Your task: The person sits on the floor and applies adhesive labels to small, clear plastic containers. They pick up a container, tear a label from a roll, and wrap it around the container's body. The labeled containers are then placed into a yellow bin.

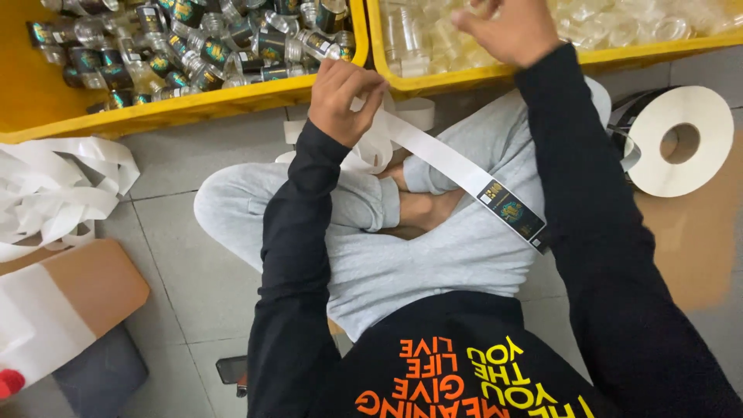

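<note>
Label strip held over the lap
The left hand [344,97] pinches the white label strip [449,166], which runs right across the lap; the right hand [507,29], fingers curled, reaches into the far yellow bin [542,62] of clear jars.

White label backing strip [445,159] — one dark label near its lower end — slants across the lap, seemingly slack.

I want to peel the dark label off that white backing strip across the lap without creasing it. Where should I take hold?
Probably at the dark label's upper-left end, coming from above. The strip runs taut and flat from the left hand down to the right, so that edge faces up. The right hand is over the bin of clear bottles.
</note>
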